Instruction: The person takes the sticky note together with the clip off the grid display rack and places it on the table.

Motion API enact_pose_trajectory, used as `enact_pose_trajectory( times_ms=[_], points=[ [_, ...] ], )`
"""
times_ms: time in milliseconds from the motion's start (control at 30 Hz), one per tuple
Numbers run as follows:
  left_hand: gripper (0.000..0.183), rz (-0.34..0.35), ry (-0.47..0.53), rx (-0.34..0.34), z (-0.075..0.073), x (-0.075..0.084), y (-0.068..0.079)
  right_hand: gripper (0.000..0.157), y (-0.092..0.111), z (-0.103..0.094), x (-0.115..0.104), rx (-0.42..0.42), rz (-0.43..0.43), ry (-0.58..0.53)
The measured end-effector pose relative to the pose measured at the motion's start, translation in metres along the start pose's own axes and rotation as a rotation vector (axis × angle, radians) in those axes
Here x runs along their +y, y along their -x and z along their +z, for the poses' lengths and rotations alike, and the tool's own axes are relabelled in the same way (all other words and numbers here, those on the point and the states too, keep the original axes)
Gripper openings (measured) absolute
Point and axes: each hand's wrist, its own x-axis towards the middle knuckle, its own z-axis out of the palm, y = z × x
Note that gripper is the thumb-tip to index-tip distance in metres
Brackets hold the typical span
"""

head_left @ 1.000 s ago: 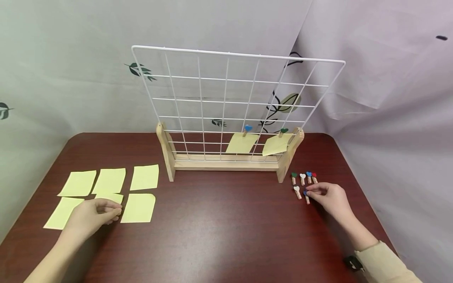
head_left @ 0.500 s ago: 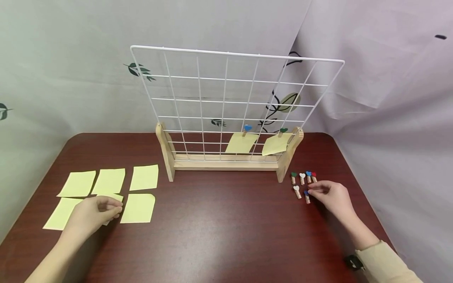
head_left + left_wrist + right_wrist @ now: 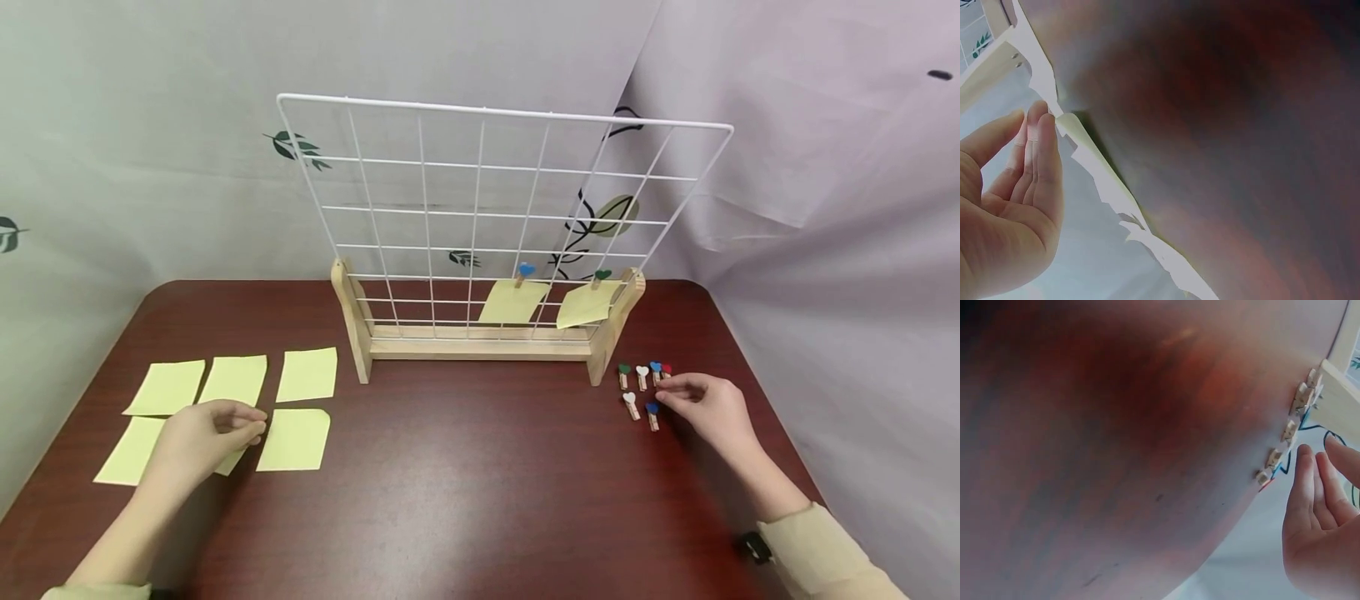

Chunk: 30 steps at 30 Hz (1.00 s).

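Over the yellow sticky notes on the left of the table hovers my left hand (image 3: pixel 210 437), covering much of the front middle note (image 3: pixel 231 462). In the left wrist view its thumb stands apart from the loosely bent fingers (image 3: pixel 1047 156), with nothing between them. My right hand (image 3: pixel 708 408) is beside several small wooden clothespins with coloured hearts. Closest to its fingertips are a dark-blue-heart clothespin (image 3: pixel 653 417), a light-blue one (image 3: pixel 656 372) and a red one (image 3: pixel 666 370). The right wrist view shows a gap between thumb and fingers (image 3: pixel 1302 487).
A white wire grid (image 3: pixel 480 167) stands in a wooden base (image 3: pixel 480 346) at the back. Two yellow notes hang low on it, under a blue-heart clothespin (image 3: pixel 525 272) and a green-heart one (image 3: pixel 602 276). Patterned cloth (image 3: pixel 187 125) hangs behind the table.
My left hand has shifted slightly up and right, showing more of the front middle note's lower edge. My right hand has drawn away from the dark-blue-heart clothespin, up and right.
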Motion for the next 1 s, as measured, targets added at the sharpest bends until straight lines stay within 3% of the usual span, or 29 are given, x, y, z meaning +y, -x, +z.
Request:
enact_pose_trajectory(
  times_ms=[500,1000],
  points=[
    [0.017,0.032,0.067,0.011,0.005,0.027,-0.012,0.013,-0.011,0.001,-0.022,0.033,-0.047,-0.064],
    [0.014,0.091,0.156,0.002,0.023,0.061,-0.026,0.015,-0.017,0.004,-0.048,0.016,-0.038,-0.133]
  ],
)
